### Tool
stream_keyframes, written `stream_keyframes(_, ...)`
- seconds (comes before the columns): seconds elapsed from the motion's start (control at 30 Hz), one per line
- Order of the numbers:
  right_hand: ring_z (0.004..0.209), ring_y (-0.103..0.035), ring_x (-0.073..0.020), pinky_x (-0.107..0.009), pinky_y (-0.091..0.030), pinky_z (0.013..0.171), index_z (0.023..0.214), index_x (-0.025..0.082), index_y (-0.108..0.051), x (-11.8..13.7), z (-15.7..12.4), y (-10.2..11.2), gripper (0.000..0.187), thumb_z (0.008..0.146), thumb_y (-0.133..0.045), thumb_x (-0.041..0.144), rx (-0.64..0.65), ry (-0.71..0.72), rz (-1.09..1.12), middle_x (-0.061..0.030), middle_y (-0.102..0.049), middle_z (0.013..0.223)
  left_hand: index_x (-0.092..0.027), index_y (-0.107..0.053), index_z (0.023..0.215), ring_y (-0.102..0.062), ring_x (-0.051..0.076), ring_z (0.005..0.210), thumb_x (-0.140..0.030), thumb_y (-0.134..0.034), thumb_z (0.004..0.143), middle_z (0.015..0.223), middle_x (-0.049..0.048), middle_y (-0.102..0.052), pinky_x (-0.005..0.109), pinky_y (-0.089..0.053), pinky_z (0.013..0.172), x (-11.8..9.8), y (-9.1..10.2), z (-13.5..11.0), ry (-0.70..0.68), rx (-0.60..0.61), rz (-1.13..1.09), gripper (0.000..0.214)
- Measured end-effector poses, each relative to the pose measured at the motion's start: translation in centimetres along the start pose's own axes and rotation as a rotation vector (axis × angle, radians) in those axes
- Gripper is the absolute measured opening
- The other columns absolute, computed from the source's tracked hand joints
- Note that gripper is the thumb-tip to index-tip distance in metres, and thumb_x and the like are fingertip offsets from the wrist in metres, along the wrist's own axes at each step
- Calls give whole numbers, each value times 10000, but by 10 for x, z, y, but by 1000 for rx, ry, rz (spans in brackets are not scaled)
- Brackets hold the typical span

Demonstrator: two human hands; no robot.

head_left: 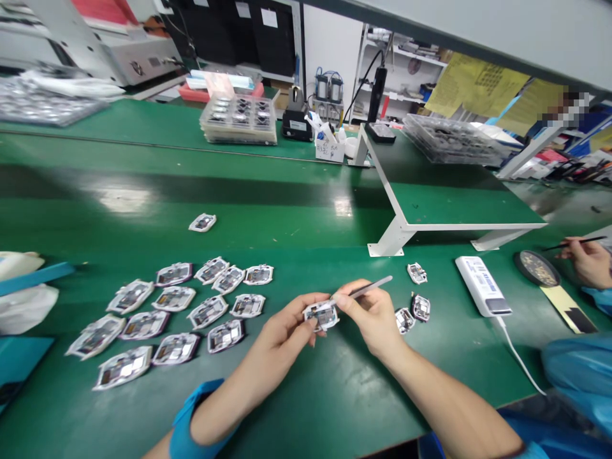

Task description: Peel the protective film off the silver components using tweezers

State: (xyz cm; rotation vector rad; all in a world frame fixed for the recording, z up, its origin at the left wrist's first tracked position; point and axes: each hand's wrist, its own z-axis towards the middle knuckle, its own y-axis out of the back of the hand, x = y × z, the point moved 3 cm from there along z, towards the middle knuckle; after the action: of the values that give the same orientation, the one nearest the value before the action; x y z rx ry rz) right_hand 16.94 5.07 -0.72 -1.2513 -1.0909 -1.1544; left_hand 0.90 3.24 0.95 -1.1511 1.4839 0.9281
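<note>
Near the middle of the green bench, my left hand [288,329] grips a small electronic device housing [325,315], white-rimmed with circuit parts showing inside. My right hand [371,319] is closed around a pair of tweezers [370,287], its grey end sticking up to the right. The tip of the tweezers is at the upper edge of the held housing, partly hidden by my fingers. To the left lie several similar housings [174,298] in loose rows. A few more housings [421,306] lie just right of my right hand, and a single housing [203,222] sits farther back.
A white-legged raised shelf [459,201] stands at the back right. A white device with a cable [482,285] and a round dark dish [538,268] lie right. A co-worker's hand [588,261] holds a thin dark tool. Stacked trays [239,121] stand behind.
</note>
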Motion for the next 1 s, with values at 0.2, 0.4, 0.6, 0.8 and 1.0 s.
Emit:
stream_keyframes(0.2, 656, -659, -168, -290, -536, 647, 747, 201, -705, -1, -1, -1, 174, 759, -774, 360, 11, 0, 8, -14, -722, 707, -197, -698, 1032, -591, 180, 665, -361, -610, 839, 847, 38, -692, 294, -497, 622, 2, 0, 1, 15, -29, -60, 268)
stream_keyframes(0.4, 699, -663, -167, -288, -524, 672, 761, 204, -716, 3, -1, 0, 111, 777, -768, 301, 33, 55, -29, -9, -723, 736, -194, -695, 995, -580, 178, 665, -330, -611, 826, 799, 28, -678, 287, -487, 612, 1, -1, 1, 21, -27, -59, 233)
stream_keyframes(0.6, 666, -653, -154, -276, -516, 653, 742, 209, -712, 4, -1, 0, 104, 757, -780, 285, 46, 23, 17, 4, -722, 710, -197, -675, 1010, -579, 173, 679, -312, -588, 843, 807, 17, -666, 278, -481, 623, 2, 0, 1, -5, -7, -47, 221)
stream_keyframes(0.8, 651, -655, -159, -286, -523, 651, 745, 201, -717, 2, -1, 0, 137, 755, -785, 319, 49, -11, 38, -5, -728, 709, -199, -664, 1043, -575, 173, 677, -321, -563, 857, 800, 13, -659, 281, -483, 635, 2, 0, 1, -27, 12, 7, 245)
stream_keyframes(1.0, 704, -666, -160, -277, -522, 687, 742, 209, -727, 3, 0, 1, 83, 748, -791, 262, 57, 29, 42, -3, -733, 734, -187, -647, 1070, -565, 168, 682, -326, -546, 869, 826, 14, -652, 277, -478, 634, 4, 1, 2, -33, 25, 23, 264)
